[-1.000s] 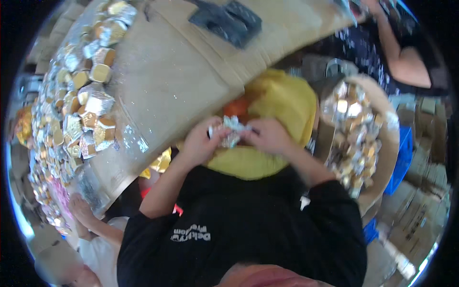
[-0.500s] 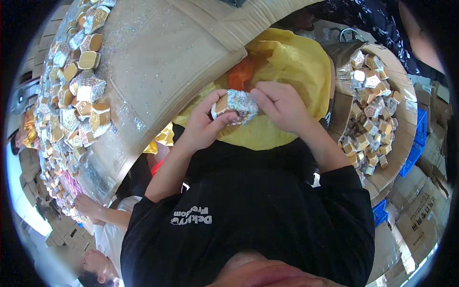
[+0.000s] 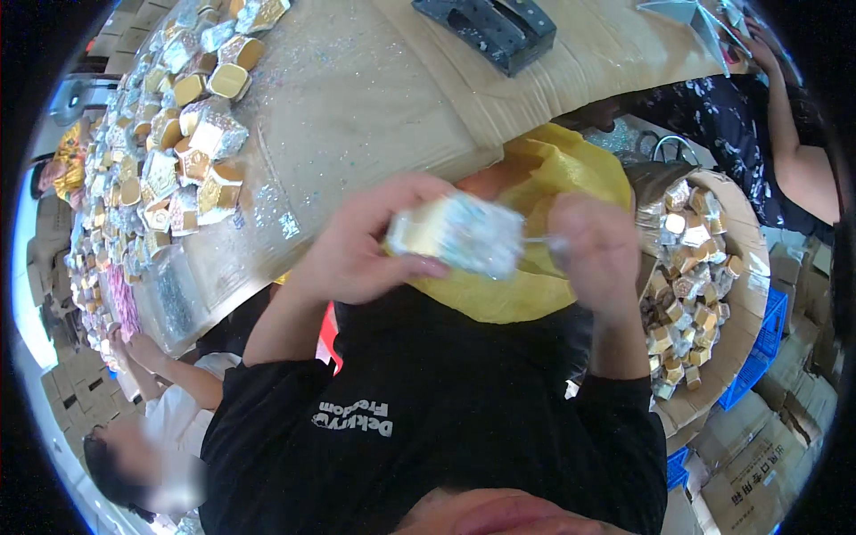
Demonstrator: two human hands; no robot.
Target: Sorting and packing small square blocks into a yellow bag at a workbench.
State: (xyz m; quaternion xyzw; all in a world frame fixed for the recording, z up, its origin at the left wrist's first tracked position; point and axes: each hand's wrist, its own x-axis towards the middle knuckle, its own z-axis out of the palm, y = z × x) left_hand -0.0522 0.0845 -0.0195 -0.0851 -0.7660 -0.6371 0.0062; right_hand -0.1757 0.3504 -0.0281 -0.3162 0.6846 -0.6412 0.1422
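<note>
My left hand [image 3: 352,245] is closed round a small box [image 3: 459,234], gold at one end and covered in a pale, glittery wrap on the other. It is smeared by motion. To its right, my right hand [image 3: 596,254] is curled up, also blurred. A thin pale strip runs between the box and its fingers; what they pinch is too smeared to name. Beneath both hands spreads a yellow bag [image 3: 499,303] in my lap, with something orange inside it.
Cardboard covers the table [image 3: 357,107], bearing a heap of small gold boxes [image 3: 165,178] and a black tape dispenser [image 3: 490,31]. A carton [image 3: 749,294] at right holds more boxes. Blue crates [image 3: 758,348] stand beyond it. One person [image 3: 187,392] sits left; another's arm [image 3: 794,134] shows far right.
My right hand has pulled away from the box toward the right. The box has turned and sits slightly lower right in view. The view has shifted, bringing the black dispenser into sight.
</note>
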